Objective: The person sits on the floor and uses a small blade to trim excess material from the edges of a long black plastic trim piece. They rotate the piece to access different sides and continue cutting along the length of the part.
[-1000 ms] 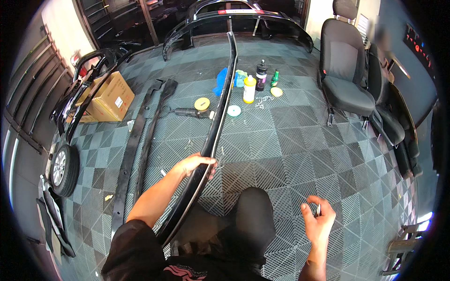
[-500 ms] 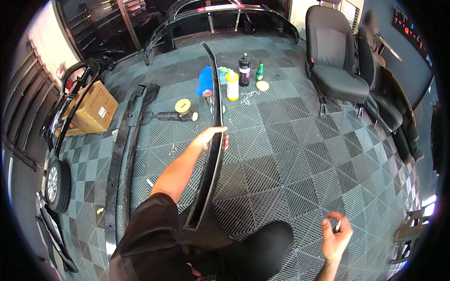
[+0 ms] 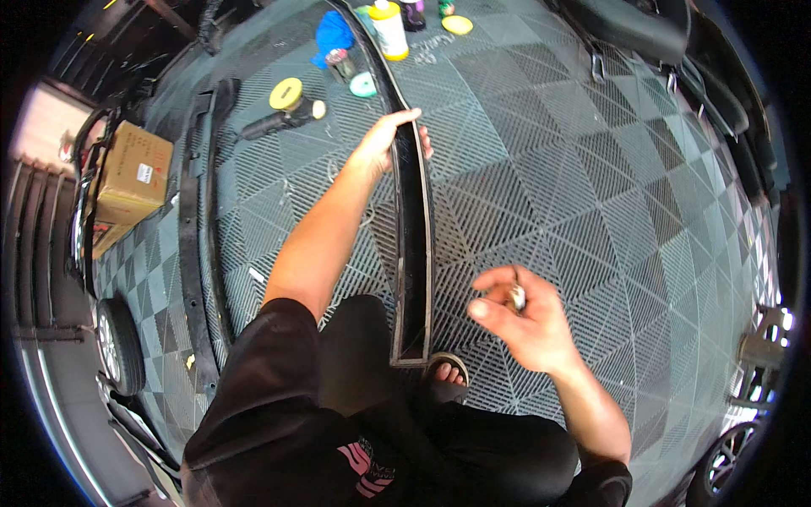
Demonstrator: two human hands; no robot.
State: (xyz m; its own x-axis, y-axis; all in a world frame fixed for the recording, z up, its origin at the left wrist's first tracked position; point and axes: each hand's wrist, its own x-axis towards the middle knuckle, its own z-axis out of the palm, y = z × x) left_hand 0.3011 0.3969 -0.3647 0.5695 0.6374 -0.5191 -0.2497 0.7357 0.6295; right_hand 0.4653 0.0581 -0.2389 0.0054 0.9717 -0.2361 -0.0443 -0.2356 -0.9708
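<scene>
A long, narrow black car trim piece (image 3: 411, 245) with a hollow channel and pale edges stands tilted in front of me. Its lower end is close to my sandalled foot, and its upper end runs out past the top of the view. My left hand (image 3: 390, 142) is wrapped round it above its middle, thumb across the front. To the right of the lower half, apart from it, my right hand (image 3: 536, 329) has its fingers curled round a small shiny metallic thing (image 3: 516, 297); its kind is too small to tell.
Beyond the trim lie a polisher (image 3: 274, 122) with a yellow pad, a blue cloth (image 3: 332, 35), a yellow-and-white bottle (image 3: 389, 32) and a yellow pad (image 3: 457, 25). Long black strips (image 3: 193, 228), a cardboard box (image 3: 139, 173) and a wheel (image 3: 118, 346) are at left. Car seats (image 3: 634, 29) stand far right.
My right hand has come up and leftward, close to the trim piece. The view has tipped downward, and the trim's lower end now appears farther right, by my foot. My left hand keeps its grip.
</scene>
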